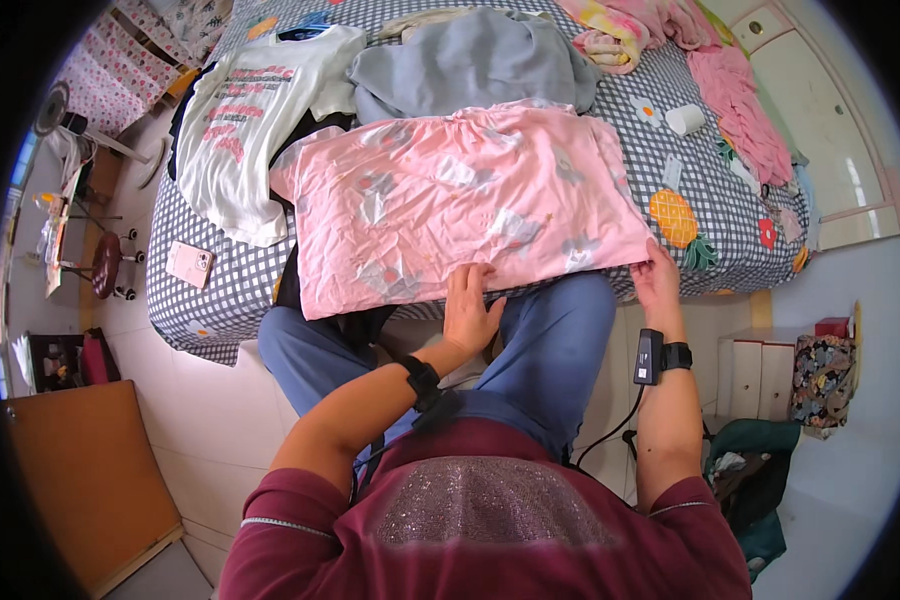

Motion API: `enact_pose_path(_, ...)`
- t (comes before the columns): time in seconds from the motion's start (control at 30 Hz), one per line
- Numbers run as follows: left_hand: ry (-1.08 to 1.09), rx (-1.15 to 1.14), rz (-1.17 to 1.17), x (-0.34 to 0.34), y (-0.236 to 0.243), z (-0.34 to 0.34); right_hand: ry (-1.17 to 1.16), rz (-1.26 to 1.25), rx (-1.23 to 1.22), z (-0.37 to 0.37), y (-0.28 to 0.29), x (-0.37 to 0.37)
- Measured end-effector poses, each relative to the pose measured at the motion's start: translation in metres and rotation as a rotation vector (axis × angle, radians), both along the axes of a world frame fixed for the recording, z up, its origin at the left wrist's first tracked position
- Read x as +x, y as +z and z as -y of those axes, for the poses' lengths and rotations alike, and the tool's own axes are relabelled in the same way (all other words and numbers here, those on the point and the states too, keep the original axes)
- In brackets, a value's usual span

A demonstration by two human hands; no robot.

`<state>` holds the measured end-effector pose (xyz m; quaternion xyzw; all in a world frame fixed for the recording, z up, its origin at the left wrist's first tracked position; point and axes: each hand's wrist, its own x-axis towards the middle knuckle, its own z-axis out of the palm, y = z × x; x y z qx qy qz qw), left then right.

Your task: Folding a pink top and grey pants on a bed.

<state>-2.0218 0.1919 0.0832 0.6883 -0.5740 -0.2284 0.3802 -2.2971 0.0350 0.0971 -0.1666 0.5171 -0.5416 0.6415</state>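
Note:
A pink printed garment (440, 200) with grey-and-white figures is spread flat across the near edge of the bed, somewhat wrinkled. Its far edge looks gathered; its exact kind is hard to make out. My left hand (470, 312) rests on the near edge of the cloth, left of its middle, fingers extended and thumb apart. At the near right corner, my right hand (657, 280) pinches the hem between thumb and fingers. A white T-shirt (255, 125) with pink lettering lies to the left, and a grey garment (475, 70) is heaped just beyond the pink one.
The bed (200, 310) has a dark checked cover. On it are a pink phone (188, 264), a white roll (685, 120), and pink fabric (740, 115) at the far right. A small cabinet (760, 378) stands right, a brown board (90, 480) left, and a fan (65, 110) far left.

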Motion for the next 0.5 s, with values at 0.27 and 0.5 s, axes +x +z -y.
enact_pose_path(0.27,0.072,-0.068,-0.18,0.009,-0.013,0.001,0.169,-0.193,-0.519,0.02,0.123,0.146)
enact_pose_path(0.5,0.175,0.169,-0.803,0.017,-0.064,-0.003,0.755,-0.839,-1.304,-0.107,0.099,0.369)
